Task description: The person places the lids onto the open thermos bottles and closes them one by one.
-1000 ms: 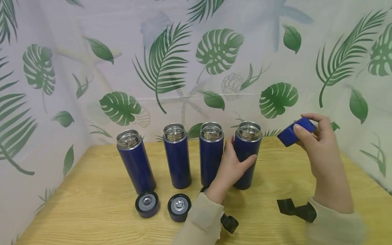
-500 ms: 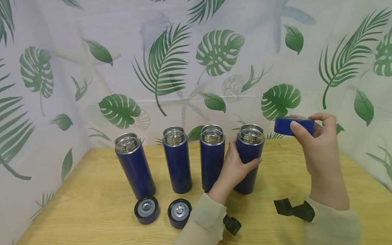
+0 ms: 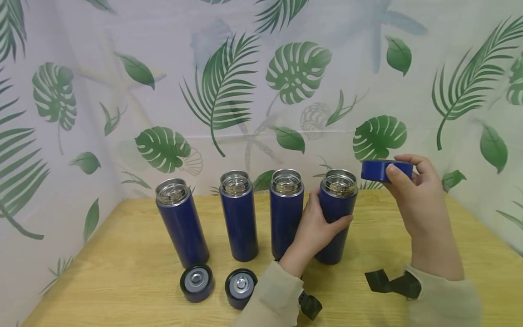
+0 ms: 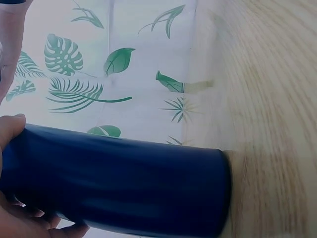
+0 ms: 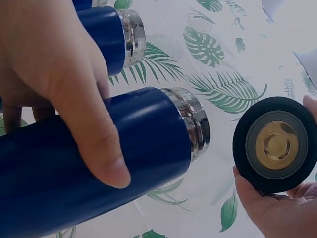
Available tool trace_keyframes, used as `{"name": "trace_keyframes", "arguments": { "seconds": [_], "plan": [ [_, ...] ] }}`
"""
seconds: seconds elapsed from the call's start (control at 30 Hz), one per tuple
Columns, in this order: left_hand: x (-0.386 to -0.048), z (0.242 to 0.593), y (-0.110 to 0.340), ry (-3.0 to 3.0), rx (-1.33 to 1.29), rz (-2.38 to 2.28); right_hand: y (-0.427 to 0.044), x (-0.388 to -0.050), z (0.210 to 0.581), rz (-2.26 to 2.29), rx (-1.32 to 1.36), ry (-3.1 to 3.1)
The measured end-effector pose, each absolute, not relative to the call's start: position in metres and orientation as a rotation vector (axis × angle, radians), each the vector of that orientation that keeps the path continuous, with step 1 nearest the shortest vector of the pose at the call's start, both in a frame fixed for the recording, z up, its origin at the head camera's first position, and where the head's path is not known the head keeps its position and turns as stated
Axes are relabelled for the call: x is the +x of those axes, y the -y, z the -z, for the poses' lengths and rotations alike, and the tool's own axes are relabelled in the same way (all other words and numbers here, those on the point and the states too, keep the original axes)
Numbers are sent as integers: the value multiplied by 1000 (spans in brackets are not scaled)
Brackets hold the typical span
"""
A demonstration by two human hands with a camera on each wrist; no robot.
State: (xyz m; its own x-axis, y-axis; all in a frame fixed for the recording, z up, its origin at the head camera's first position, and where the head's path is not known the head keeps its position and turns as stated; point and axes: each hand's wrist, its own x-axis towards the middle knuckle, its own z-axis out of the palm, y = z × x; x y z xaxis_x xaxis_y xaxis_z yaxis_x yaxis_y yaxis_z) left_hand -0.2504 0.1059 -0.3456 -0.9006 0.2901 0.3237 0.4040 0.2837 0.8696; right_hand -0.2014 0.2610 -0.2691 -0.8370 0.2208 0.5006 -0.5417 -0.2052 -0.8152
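The left hand (image 3: 316, 227) grips the rightmost blue bottle (image 3: 336, 209), thumb on its near side; the bottle stands upright, its steel neck uncovered. To the right of that neck, at about its height, the right hand (image 3: 421, 195) pinches a blue lid (image 3: 380, 170) between thumb and fingers. In the right wrist view the underside of the lid (image 5: 276, 145) shows a dark rim and a gold-toned centre, apart from the bottle (image 5: 148, 134). The left wrist view has the lower part of the gripped bottle (image 4: 124, 181) on the table.
Left of the gripped bottle stand three more uncapped blue bottles (image 3: 286, 213), (image 3: 239, 222), (image 3: 182, 227). Two lids (image 3: 197, 282), (image 3: 241, 287) lie inner side up in front. The wooden table (image 3: 122, 272) meets a leaf-patterned cloth (image 3: 245, 109) behind. Black straps (image 3: 392, 282) hang at the wrists.
The right hand has turned the tilted lid nearly level and moved it slightly left, closer to the bottle neck. The left hand keeps its grip on the bottle.
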Motion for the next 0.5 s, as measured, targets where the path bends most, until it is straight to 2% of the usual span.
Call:
{"name": "trace_keyframes", "arguments": {
  "seconds": [0.2,0.33,0.5],
  "plan": [
    [-249,344,-103,2440,-678,1689,-255,-205,270,-2151,424,1518],
    [-247,343,-99,2469,-699,1693,-248,-205,270,-2075,453,1585],
    [-243,341,-96,2520,-752,1708,-242,-203,269,-1867,361,1781]
  ]
}}
